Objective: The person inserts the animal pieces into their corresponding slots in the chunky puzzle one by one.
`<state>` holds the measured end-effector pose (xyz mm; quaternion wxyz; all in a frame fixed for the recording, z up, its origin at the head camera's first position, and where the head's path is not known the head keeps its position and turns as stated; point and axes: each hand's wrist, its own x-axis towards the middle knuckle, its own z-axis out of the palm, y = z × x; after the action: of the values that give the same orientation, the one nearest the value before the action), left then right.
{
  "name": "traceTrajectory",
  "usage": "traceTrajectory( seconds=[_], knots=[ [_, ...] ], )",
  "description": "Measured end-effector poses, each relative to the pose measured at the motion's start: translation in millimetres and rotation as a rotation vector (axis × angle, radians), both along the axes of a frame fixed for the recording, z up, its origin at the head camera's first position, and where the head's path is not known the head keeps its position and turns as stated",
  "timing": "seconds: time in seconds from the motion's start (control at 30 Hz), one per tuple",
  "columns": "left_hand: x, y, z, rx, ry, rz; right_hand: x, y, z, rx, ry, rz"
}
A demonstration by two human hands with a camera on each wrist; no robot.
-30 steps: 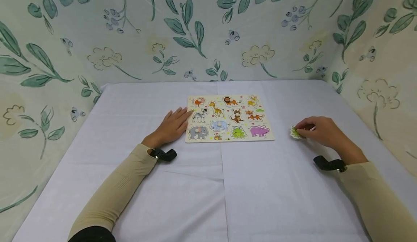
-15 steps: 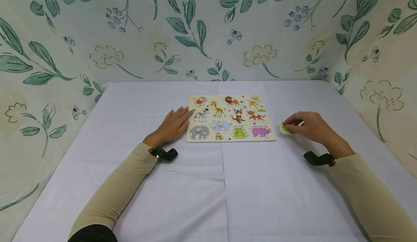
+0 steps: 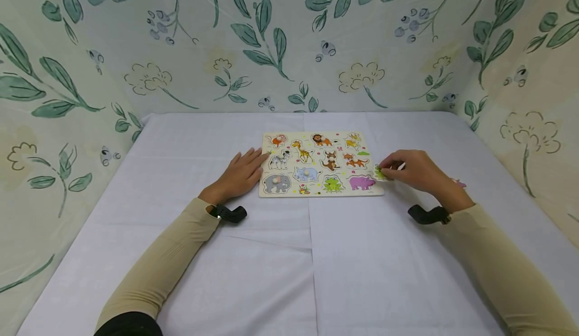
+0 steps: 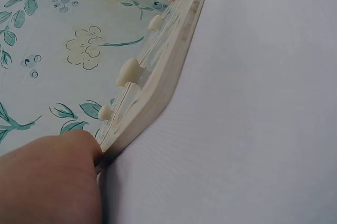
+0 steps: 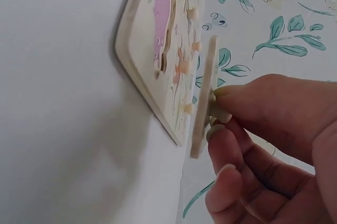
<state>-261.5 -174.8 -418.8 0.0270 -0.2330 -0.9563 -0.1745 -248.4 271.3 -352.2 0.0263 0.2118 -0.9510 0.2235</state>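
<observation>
A wooden peg puzzle board with printed animals lies mid-table. My left hand rests flat at its left edge, fingers straight; the left wrist view shows the thumb side against the board's edge. Above the board's right edge, my right hand pinches a green puzzle piece by its knob between thumb and fingers. In the right wrist view this piece stands tilted on edge, its picture facing the hand. Close by is the purple hippo recess, with no knob on it.
A purple puzzle piece lies on the table, partly hidden behind the right wrist. Knobs stick up from several seated pieces. White cloth covers the table, and a leaf-patterned curtain hangs behind it.
My right hand has carried the green piece leftward from the table's right side to the board's right edge. The purple piece has come into view behind the wrist. My left hand stays put.
</observation>
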Motion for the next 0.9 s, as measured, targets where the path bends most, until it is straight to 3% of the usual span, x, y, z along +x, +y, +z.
traceTrajectory(
  seconds=[0.9],
  knots=[
    [1.0, 0.4, 1.0, -0.006, -0.005, 0.008, -15.3, -42.1, -4.8, -0.057, -0.006, 0.088]
  ],
)
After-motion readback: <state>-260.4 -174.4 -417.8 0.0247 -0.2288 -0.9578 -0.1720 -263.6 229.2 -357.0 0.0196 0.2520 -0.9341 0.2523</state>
